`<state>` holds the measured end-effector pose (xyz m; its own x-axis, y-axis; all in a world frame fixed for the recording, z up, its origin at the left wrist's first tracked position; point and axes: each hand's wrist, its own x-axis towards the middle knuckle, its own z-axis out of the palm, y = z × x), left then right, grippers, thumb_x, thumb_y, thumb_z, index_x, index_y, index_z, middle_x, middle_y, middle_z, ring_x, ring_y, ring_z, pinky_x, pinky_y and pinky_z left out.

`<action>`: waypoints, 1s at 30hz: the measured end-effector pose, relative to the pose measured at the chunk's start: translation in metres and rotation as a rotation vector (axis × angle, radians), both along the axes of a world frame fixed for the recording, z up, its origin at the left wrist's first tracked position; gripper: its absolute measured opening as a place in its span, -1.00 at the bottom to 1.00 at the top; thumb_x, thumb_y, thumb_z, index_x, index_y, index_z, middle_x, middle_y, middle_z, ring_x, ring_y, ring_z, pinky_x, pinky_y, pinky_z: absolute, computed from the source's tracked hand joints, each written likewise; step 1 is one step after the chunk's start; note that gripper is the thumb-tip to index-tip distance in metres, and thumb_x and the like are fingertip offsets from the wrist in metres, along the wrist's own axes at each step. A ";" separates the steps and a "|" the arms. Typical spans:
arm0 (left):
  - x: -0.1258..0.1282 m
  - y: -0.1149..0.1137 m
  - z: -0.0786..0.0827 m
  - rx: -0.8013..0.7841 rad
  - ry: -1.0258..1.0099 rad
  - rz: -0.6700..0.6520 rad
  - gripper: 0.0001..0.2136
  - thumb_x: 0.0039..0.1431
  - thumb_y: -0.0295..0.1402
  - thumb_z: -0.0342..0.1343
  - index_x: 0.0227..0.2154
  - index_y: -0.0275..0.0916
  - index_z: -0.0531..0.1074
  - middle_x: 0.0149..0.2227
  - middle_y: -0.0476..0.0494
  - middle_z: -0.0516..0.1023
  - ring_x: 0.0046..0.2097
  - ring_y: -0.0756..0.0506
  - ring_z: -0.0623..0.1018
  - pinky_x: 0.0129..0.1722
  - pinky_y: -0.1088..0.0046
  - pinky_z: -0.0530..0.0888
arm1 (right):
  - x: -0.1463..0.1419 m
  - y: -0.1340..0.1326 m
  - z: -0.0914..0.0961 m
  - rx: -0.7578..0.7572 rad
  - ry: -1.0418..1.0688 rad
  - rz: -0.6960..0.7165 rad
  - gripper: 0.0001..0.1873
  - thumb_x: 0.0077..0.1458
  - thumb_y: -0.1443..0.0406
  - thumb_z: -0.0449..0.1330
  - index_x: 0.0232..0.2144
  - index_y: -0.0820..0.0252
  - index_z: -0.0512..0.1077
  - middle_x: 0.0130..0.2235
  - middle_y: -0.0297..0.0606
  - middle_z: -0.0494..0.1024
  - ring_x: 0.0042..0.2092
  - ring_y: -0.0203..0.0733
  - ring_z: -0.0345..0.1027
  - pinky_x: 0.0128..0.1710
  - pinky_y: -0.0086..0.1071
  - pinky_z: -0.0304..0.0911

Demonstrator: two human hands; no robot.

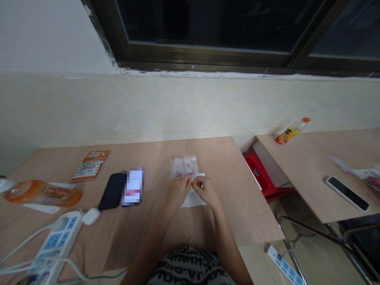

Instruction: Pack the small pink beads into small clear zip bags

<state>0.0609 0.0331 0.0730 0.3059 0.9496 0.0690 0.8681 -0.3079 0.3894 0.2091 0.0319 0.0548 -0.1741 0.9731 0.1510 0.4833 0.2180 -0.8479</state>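
Bare hands (179, 191), bare forearms (223, 227), black-and-grey garment (190, 273), rows of bold block capitals (196, 262) across it

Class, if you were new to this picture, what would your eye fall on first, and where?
Probably the left hand and right hand, close together over a white sheet near clear plastic bags, mid-picture. Then, perhaps, the orange bottle lying on the table at far left, and the red object in the gap at the table's right.
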 end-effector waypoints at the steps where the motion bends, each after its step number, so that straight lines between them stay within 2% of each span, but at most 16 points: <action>1: 0.001 0.000 0.001 0.007 -0.006 0.004 -0.81 0.32 -0.38 -0.10 -0.35 -0.21 0.39 -0.36 -0.11 0.55 -0.27 -0.09 0.53 -0.27 0.44 0.33 | -0.001 0.000 -0.001 0.007 -0.004 -0.024 -0.79 0.07 0.31 0.12 -0.59 0.21 0.36 -0.59 -0.41 0.29 -0.50 -0.33 0.17 -0.46 -0.48 0.04; 12: -0.002 0.002 -0.007 0.076 -0.145 0.111 -0.80 0.25 -0.38 -0.07 -0.47 -0.20 0.37 -0.51 -0.02 0.44 -0.40 -0.05 0.44 -0.33 0.45 0.29 | -0.001 0.001 -0.002 0.081 -0.127 -0.273 -0.78 0.02 0.28 0.11 -0.63 0.17 0.33 -0.63 -0.42 0.24 -0.54 -0.33 0.13 -0.49 -0.47 -0.01; 16: -0.007 0.003 -0.008 0.083 -0.156 0.098 -0.81 0.22 -0.38 -0.05 -0.49 -0.20 0.38 -0.51 -0.02 0.45 -0.40 -0.05 0.44 -0.32 0.44 0.31 | 0.002 0.001 0.001 0.056 -0.174 -0.336 -0.79 0.04 0.25 0.12 -0.59 0.18 0.38 -0.61 -0.40 0.30 -0.54 -0.33 0.16 -0.48 -0.47 -0.03; 20: -0.012 0.001 -0.010 0.043 -0.230 0.061 -0.82 0.21 -0.37 -0.04 -0.47 -0.20 0.39 -0.48 -0.02 0.47 -0.38 -0.05 0.47 -0.27 0.42 0.37 | 0.004 0.002 0.002 0.051 -0.226 -0.275 -0.81 0.06 0.27 0.12 -0.54 0.18 0.41 -0.58 -0.38 0.32 -0.51 -0.31 0.19 -0.46 -0.46 -0.02; 22: -0.014 -0.001 -0.014 0.052 -0.298 0.061 -0.91 0.16 -0.39 0.01 -0.34 -0.19 0.41 -0.37 -0.05 0.52 -0.31 -0.07 0.50 -0.21 0.38 0.41 | 0.005 0.002 0.002 0.053 -0.240 -0.215 -0.83 0.07 0.28 0.11 -0.51 0.17 0.43 -0.57 -0.38 0.32 -0.50 -0.31 0.20 -0.45 -0.46 -0.01; 24: -0.015 -0.003 -0.018 0.109 -0.350 0.044 -0.72 0.07 -0.42 0.09 -0.11 -0.19 0.37 -0.14 -0.14 0.52 -0.12 -0.13 0.50 -0.05 0.29 0.42 | 0.005 0.002 0.002 0.046 -0.224 -0.168 -0.83 0.09 0.29 0.10 -0.49 0.17 0.44 -0.56 -0.38 0.33 -0.50 -0.31 0.20 -0.44 -0.46 0.01; 26: -0.015 -0.005 -0.023 0.167 -0.363 0.011 -0.47 -0.01 -0.38 0.19 0.08 -0.18 0.24 0.06 -0.23 0.41 0.09 -0.21 0.41 0.10 0.18 0.34 | 0.004 0.002 0.004 0.020 -0.162 -0.095 -0.85 0.08 0.31 0.10 -0.48 0.17 0.44 -0.56 -0.38 0.34 -0.49 -0.30 0.20 -0.44 -0.47 0.03; 28: -0.014 -0.005 -0.028 0.182 -0.352 -0.010 -0.31 -0.07 -0.29 0.28 0.16 -0.18 0.15 0.15 -0.29 0.33 0.18 -0.27 0.32 0.17 0.08 0.27 | 0.002 0.000 0.006 -0.015 -0.079 -0.015 -0.87 0.06 0.33 0.10 -0.48 0.18 0.43 -0.57 -0.40 0.33 -0.50 -0.31 0.20 -0.45 -0.48 0.04; 30: -0.013 -0.004 -0.031 0.170 -0.341 -0.029 -0.25 -0.10 -0.23 0.31 0.17 -0.17 0.13 0.17 -0.31 0.31 0.19 -0.30 0.31 0.19 0.05 0.24 | 0.001 -0.001 0.009 -0.046 -0.014 0.026 -0.88 0.04 0.36 0.10 -0.49 0.19 0.42 -0.58 -0.41 0.33 -0.50 -0.31 0.20 -0.46 -0.48 0.05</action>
